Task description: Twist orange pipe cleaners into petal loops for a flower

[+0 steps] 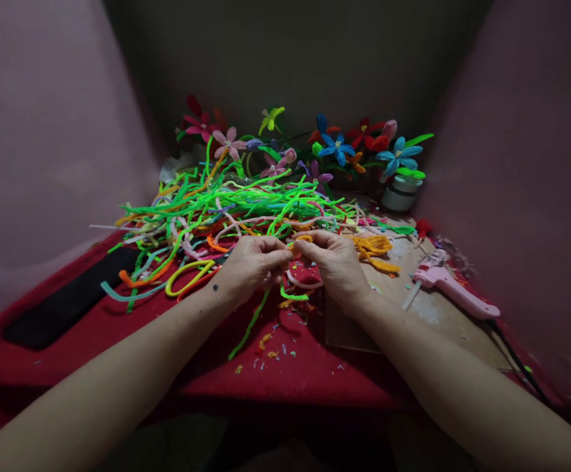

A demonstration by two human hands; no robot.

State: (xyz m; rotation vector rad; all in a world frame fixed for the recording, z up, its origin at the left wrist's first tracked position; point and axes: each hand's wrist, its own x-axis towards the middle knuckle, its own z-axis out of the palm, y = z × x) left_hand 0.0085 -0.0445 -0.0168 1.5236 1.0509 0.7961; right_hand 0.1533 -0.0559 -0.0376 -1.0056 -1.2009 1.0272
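Observation:
Between my two hands is a small looped orange-yellow pipe cleaner (303,238). My left hand (253,265) pinches its near end between thumb and fingers. From the other side, my right hand (337,265) is closed on it too, fingertips close to the left ones. Bright green pipe cleaners (260,196) lie heaped just beyond both hands. Beside my left wrist rest scissors with a yellow-and-orange handle (187,275), their blades partly hidden by the hand. A bundle of orange pipe cleaners (376,249) lies to the right of my right hand.
Pipe-cleaner flowers (337,149) stand along the back, near a white jar (402,193). A pink glue gun (455,288) lies on a brown board (433,328) at right. At left is a black flat object (71,298). Colourful scraps dot the red cloth (309,373).

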